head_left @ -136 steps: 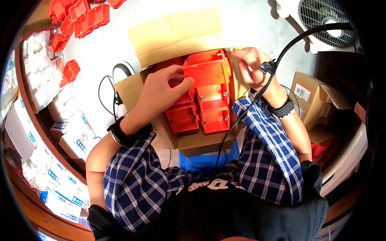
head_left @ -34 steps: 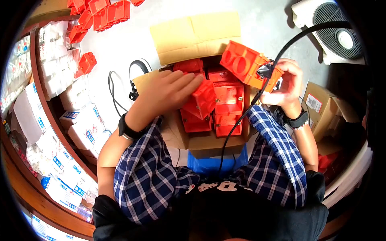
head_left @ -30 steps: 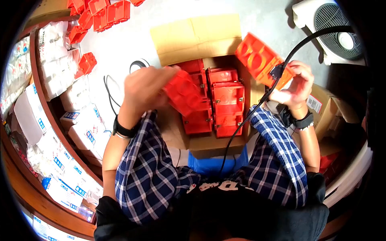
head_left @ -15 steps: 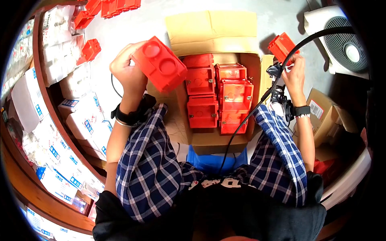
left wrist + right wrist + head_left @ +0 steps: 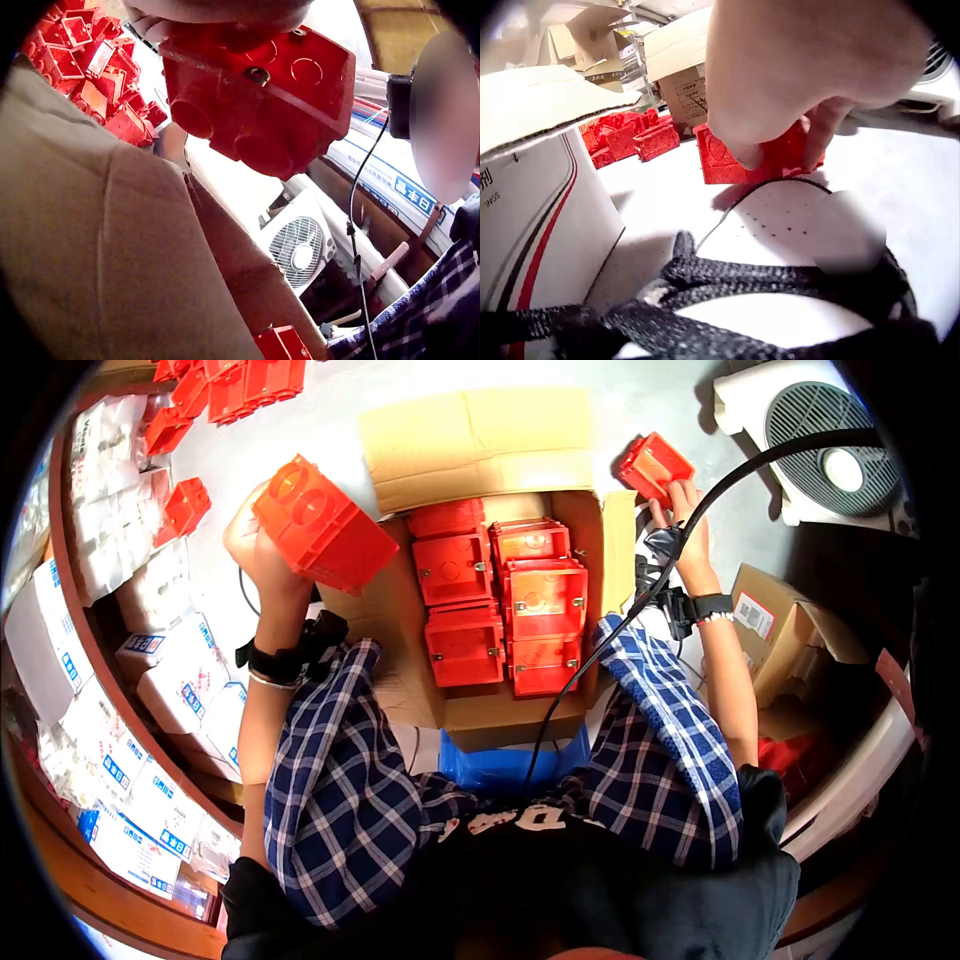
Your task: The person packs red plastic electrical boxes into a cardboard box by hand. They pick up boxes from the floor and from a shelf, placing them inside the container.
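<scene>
My left hand (image 5: 262, 555) grips a red electrical junction box (image 5: 325, 530), raised left of the open carton, its round knockouts facing up. The left wrist view shows that junction box (image 5: 262, 97) close up, under the fingers. Out to the right, beyond the carton, my right hand (image 5: 690, 525) holds a second red junction box (image 5: 655, 465) low at the floor. In the right wrist view, thumb and fingers pinch this box (image 5: 724, 161) just past the toe of a white shoe (image 5: 772, 221). Between the hands, the carton (image 5: 480, 710) contains several more red junction boxes (image 5: 545, 600).
More red junction boxes (image 5: 245, 390) lie piled on the floor at upper left. A white fan (image 5: 825, 445) stands at upper right, with a black cable (image 5: 740, 460) arching across. Packed shelves (image 5: 170, 760) line the left; a smaller carton (image 5: 780, 620) sits right.
Both hands were at the carton earlier. Each has since come away with a red junction box, the left one up and leftward, the right one outward and down to the floor.
</scene>
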`<control>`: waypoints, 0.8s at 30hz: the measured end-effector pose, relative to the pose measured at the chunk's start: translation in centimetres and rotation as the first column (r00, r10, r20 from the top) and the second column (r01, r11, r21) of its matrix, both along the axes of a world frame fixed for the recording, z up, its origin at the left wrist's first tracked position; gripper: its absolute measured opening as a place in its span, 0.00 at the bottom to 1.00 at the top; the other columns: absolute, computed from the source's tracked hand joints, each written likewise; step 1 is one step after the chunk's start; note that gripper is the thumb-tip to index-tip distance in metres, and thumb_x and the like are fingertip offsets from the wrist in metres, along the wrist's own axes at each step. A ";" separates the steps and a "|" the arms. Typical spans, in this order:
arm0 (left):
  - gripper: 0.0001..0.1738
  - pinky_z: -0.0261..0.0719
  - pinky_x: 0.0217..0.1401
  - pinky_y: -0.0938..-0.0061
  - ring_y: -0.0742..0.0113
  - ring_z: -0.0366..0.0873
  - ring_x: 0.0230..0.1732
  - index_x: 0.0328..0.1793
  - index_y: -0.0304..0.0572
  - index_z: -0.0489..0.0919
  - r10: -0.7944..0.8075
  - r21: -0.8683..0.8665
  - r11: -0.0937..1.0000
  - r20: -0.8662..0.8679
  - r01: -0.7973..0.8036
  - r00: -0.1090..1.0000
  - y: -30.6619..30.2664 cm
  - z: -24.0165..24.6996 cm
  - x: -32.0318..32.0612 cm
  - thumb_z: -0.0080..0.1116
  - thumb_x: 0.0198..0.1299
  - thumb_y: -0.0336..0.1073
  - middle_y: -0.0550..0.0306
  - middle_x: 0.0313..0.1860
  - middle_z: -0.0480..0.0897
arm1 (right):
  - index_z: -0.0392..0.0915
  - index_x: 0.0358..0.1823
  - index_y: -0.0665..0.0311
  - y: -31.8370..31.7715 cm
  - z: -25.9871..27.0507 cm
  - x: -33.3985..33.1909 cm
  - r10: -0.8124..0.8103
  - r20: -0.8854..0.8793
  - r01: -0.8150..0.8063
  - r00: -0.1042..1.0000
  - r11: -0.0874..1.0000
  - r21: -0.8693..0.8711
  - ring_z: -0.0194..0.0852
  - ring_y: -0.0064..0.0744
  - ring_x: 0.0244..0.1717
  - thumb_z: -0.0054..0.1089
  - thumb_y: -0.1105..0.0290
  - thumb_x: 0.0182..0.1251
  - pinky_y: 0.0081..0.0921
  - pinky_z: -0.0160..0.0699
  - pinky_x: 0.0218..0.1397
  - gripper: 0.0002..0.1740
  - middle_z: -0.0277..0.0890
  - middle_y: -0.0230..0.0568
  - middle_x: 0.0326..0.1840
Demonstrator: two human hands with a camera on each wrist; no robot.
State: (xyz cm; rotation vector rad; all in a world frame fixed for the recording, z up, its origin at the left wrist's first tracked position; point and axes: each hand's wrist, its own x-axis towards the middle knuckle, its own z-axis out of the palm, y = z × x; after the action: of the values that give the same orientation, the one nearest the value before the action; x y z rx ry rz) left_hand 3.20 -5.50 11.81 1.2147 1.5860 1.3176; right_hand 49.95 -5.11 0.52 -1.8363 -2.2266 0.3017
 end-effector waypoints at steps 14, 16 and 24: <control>0.11 0.79 0.42 0.79 0.73 0.81 0.37 0.46 0.25 0.84 -0.008 -0.033 0.999 0.010 0.008 1.000 0.1 -0.1 0.8 0.56 0.61 0.26 0.54 0.37 0.86 | 0.79 0.47 0.68 0.9 -1.4 3.2 -0.470 -0.477 0.329 0.743 0.877 -0.352 0.75 0.21 0.31 0.52 0.64 0.76 0.23 0.76 0.37 0.14 0.81 0.36 0.35; 0.10 0.78 0.41 0.79 0.73 0.80 0.36 0.44 0.25 0.84 -0.019 -0.020 1.000 0.019 0.019 1.000 0.2 0.0 1.0 0.57 0.61 0.26 0.55 0.36 0.85 | 0.77 0.51 0.67 0.7 -2.3 3.8 -0.522 -0.549 0.371 0.653 0.852 -0.368 0.75 0.23 0.32 0.52 0.63 0.75 0.24 0.76 0.38 0.15 0.82 0.38 0.39; 0.09 0.77 0.38 0.81 0.76 0.78 0.34 0.44 0.26 0.84 0.030 -0.029 0.999 -0.035 -0.031 0.999 0.4 -0.5 0.8 0.57 0.61 0.25 0.58 0.34 0.84 | 0.78 0.46 0.65 1.8 3.2 0.3 -0.363 -0.147 0.384 0.920 0.909 0.161 0.74 0.33 0.32 0.60 0.71 0.65 0.30 0.75 0.38 0.10 0.77 0.41 0.39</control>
State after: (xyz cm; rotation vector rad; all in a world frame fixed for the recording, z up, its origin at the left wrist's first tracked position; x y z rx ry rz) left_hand 3.96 -5.10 11.34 1.2054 1.6494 1.2941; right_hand 50.23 -3.36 3.72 -2.0315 -1.7134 0.1157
